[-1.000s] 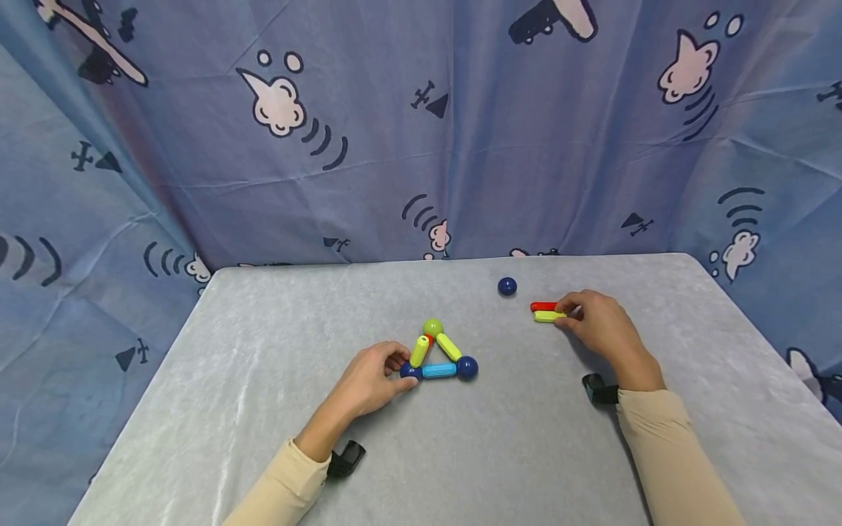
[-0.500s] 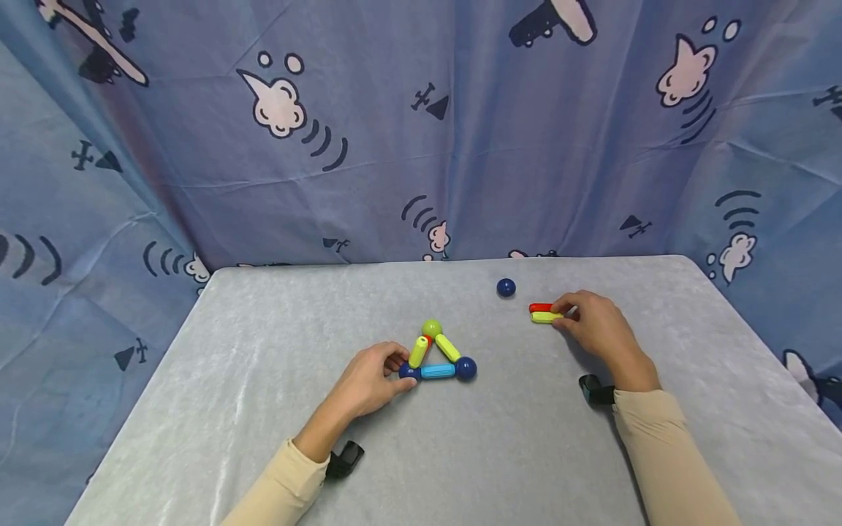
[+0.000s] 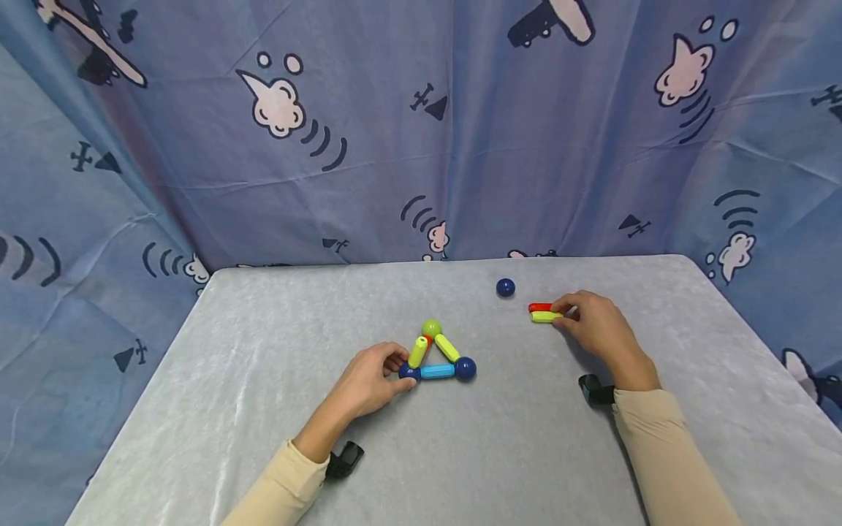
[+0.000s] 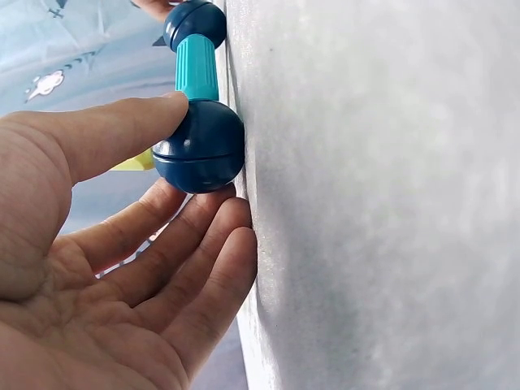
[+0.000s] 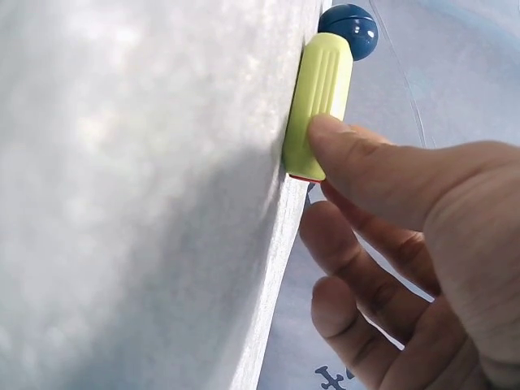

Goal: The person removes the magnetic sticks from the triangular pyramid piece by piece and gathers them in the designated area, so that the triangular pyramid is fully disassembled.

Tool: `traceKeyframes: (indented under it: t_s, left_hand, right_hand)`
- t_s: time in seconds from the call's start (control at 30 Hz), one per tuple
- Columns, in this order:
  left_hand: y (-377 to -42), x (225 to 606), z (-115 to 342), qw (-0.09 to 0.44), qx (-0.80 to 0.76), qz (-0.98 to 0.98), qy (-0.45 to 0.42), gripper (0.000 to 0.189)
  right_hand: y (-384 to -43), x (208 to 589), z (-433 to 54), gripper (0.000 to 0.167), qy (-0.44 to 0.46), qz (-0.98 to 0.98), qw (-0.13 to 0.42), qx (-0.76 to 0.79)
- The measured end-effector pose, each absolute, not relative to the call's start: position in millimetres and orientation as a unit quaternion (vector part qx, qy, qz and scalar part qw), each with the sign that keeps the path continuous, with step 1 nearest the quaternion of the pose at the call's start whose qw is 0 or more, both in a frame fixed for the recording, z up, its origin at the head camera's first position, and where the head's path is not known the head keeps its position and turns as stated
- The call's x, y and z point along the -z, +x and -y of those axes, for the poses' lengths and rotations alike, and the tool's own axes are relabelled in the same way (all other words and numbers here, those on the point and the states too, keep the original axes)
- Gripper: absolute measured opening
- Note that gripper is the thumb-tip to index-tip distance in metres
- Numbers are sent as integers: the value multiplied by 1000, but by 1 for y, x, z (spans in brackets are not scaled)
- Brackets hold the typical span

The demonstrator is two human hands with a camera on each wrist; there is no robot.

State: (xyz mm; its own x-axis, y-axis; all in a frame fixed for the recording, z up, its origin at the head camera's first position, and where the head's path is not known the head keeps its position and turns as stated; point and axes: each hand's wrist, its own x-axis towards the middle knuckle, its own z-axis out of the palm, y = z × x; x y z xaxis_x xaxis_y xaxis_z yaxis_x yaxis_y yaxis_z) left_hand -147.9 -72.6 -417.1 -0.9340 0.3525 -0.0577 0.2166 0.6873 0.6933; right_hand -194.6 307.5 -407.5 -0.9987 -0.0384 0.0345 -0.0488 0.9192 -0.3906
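My left hand [image 3: 370, 378] holds a dark blue ball [image 4: 199, 146] at the near left corner of a triangle of building balls and rods, thumb on one side and fingertips on the other. A light blue rod [image 3: 438, 372] joins it to a second dark blue ball [image 3: 465, 369]. From there a yellow-green rod [image 3: 448, 348] runs to a green ball [image 3: 431, 329]. Another yellow-green rod [image 3: 417, 352] rises from the held ball, partly covering a red rod. At the right, my right hand [image 3: 595, 325] pinches a yellow-green rod [image 5: 321, 97] lying alongside a red rod [image 3: 540, 307].
A loose dark blue ball [image 3: 506, 288] lies at the back of the grey-white covered table [image 3: 500, 453], left of the two rods. Behind the table's far edge hangs a blue patterned curtain [image 3: 368, 204]. Both wrists wear black cameras.
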Motion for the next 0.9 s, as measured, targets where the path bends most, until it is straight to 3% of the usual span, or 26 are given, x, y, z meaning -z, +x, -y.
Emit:
traceKeyframes:
  t_s: [0.6, 0.9]
  left_hand:
    - [-148, 416, 72, 89, -362, -914, 157, 32]
    - [-148, 415, 72, 91, -363, -914, 155, 33]
  right_hand:
    - [-195, 404, -302, 27, 16, 980, 4, -199]
    - [-192, 394, -293, 27, 66, 972, 28, -225]
